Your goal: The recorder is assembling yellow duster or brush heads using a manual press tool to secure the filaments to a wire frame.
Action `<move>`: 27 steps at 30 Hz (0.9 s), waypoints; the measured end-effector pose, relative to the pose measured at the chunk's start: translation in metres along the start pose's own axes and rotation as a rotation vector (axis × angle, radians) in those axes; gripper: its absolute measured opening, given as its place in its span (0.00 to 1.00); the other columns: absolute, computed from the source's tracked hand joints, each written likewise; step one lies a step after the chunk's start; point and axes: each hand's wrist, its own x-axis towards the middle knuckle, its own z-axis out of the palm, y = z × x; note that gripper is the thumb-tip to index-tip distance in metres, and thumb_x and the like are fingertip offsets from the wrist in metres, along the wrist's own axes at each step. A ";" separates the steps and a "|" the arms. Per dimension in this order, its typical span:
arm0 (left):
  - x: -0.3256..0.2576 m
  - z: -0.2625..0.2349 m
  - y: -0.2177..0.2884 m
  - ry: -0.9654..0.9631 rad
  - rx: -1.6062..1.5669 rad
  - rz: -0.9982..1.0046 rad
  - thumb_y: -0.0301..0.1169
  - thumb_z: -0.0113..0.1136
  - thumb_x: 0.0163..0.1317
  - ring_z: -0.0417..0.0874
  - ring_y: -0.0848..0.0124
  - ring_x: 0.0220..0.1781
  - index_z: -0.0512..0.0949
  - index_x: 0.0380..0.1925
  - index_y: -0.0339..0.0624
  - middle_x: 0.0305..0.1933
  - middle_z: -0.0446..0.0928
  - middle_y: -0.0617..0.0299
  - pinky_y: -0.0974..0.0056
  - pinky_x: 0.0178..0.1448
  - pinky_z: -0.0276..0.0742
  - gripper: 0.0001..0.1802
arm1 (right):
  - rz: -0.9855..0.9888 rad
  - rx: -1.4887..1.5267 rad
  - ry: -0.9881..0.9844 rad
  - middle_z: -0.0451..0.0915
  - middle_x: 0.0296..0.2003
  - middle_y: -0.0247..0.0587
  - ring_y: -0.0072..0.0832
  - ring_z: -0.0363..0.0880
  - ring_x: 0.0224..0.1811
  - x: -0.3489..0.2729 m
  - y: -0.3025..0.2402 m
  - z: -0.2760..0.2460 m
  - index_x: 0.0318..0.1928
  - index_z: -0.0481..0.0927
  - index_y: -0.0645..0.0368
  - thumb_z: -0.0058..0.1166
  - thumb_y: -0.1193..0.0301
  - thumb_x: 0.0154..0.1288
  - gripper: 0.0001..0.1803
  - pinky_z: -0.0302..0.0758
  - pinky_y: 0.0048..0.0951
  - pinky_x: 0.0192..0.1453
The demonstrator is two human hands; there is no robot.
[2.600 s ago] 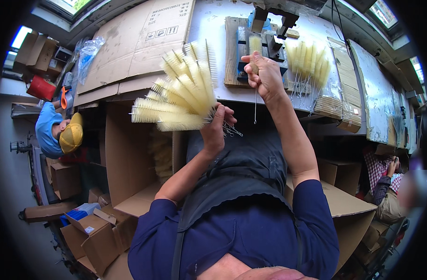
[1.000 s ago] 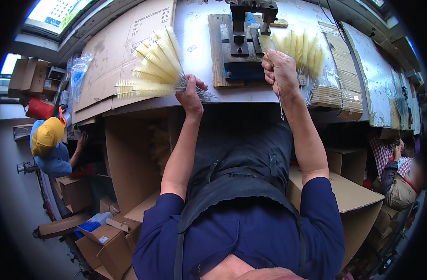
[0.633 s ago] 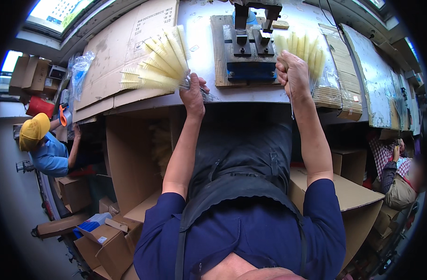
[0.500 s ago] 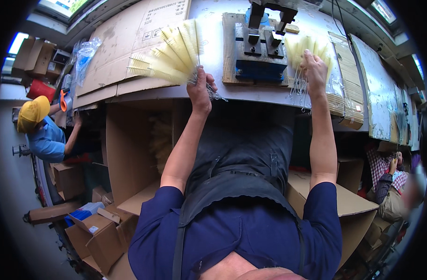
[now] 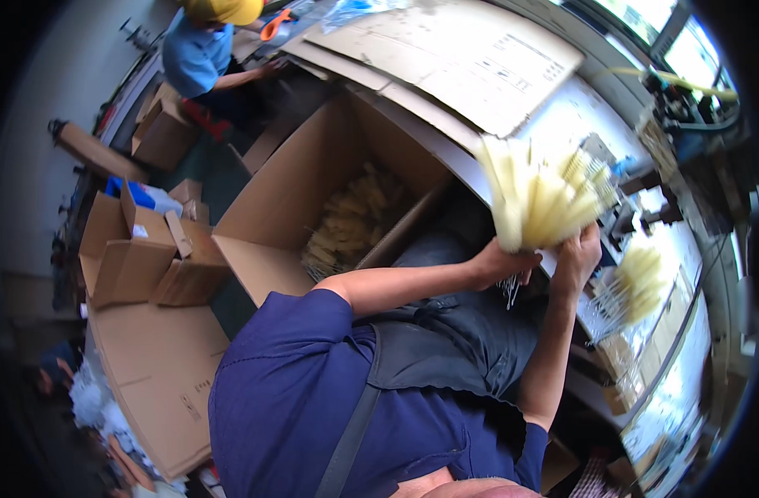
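My left hand (image 5: pixel 506 267) is closed round the wire handles of a fanned bundle of pale yellow bottle brushes (image 5: pixel 533 195). The handle ends poke out below that fist. Against the right side of the bundle, my right hand (image 5: pixel 575 256) has its fingers curled in at the brushes, partly hidden by them. A second pile of the same brushes (image 5: pixel 643 282) lies on the bench to the right, its looped wire ends pointing toward me. More brushes (image 5: pixel 359 217) lie inside a deep open cardboard box (image 5: pixel 267 212) left of my legs.
Flat cardboard sheets (image 5: pixel 454 58) cover the bench's left part. A dark metal fixture (image 5: pixel 653 195) stands beyond my right hand. Smaller open boxes (image 5: pixel 130 257) sit at the left. A co-worker in a yellow cap (image 5: pixel 222 10) works at the far left.
My view has swung left, bringing the box of brushes into full sight. The right hand has left the bench pile and come to the bundle in my left hand.
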 end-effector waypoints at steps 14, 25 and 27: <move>-0.019 0.012 0.026 0.093 -0.035 0.107 0.31 0.57 0.72 0.78 0.75 0.22 0.71 0.47 0.36 0.28 0.73 0.63 0.69 0.27 0.75 0.11 | -0.113 0.737 0.545 0.75 0.30 0.35 0.22 0.66 0.24 0.003 -0.014 -0.027 0.47 0.76 0.63 0.46 0.60 0.79 0.16 0.66 0.21 0.27; -0.025 -0.060 0.055 0.528 0.018 0.336 0.27 0.57 0.70 0.77 0.74 0.20 0.72 0.46 0.36 0.27 0.73 0.62 0.68 0.25 0.74 0.09 | 0.124 0.752 0.242 0.69 0.25 0.32 0.14 0.58 0.15 -0.025 0.012 -0.056 0.48 0.75 0.64 0.49 0.58 0.78 0.18 0.57 0.15 0.14; -0.032 -0.084 0.061 0.658 0.037 0.396 0.27 0.57 0.70 0.75 0.74 0.19 0.73 0.45 0.36 0.25 0.72 0.63 0.68 0.24 0.73 0.08 | 0.144 0.755 0.193 0.70 0.26 0.32 0.14 0.59 0.15 -0.032 0.020 -0.047 0.47 0.75 0.63 0.49 0.59 0.77 0.18 0.58 0.15 0.14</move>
